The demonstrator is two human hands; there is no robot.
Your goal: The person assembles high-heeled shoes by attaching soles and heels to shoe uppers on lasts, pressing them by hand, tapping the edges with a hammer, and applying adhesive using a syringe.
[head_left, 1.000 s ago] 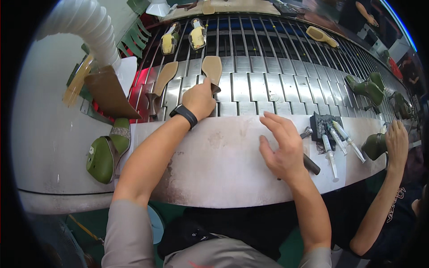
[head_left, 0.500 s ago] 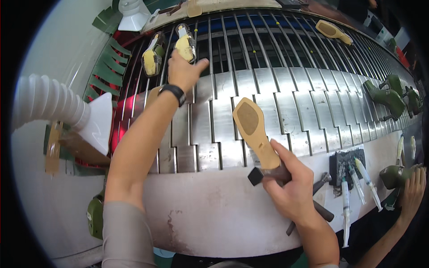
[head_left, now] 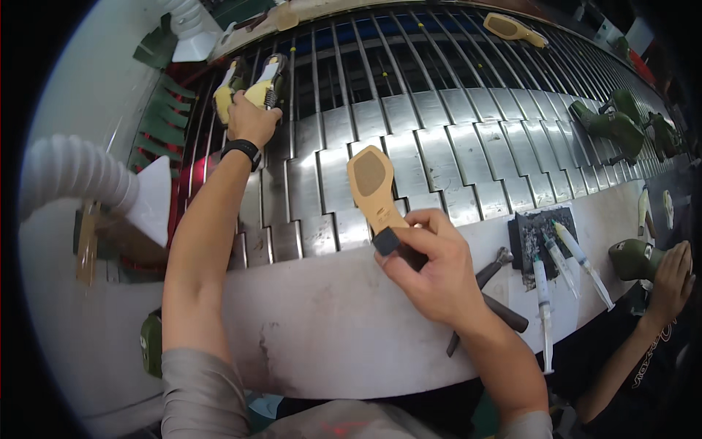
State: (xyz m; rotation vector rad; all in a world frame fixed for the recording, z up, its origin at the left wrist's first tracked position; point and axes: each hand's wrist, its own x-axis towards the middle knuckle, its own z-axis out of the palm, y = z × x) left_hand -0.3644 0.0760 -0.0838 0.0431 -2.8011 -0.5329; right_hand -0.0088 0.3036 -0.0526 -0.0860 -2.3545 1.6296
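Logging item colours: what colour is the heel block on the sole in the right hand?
Black heel block on a tan sole, head view.

No packages, labels, signs or screens visible on the slatted metal conveyor (head_left: 453,146), on the pale worktop (head_left: 329,329) at its near edge, or elsewhere.

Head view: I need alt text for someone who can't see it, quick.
The right hand holds a tan shoe sole by its black heel block over a metal slat conveyor. The left hand reaches far up to a pair of yellow shoe pieces. Pliers and glue syringes lie at right.
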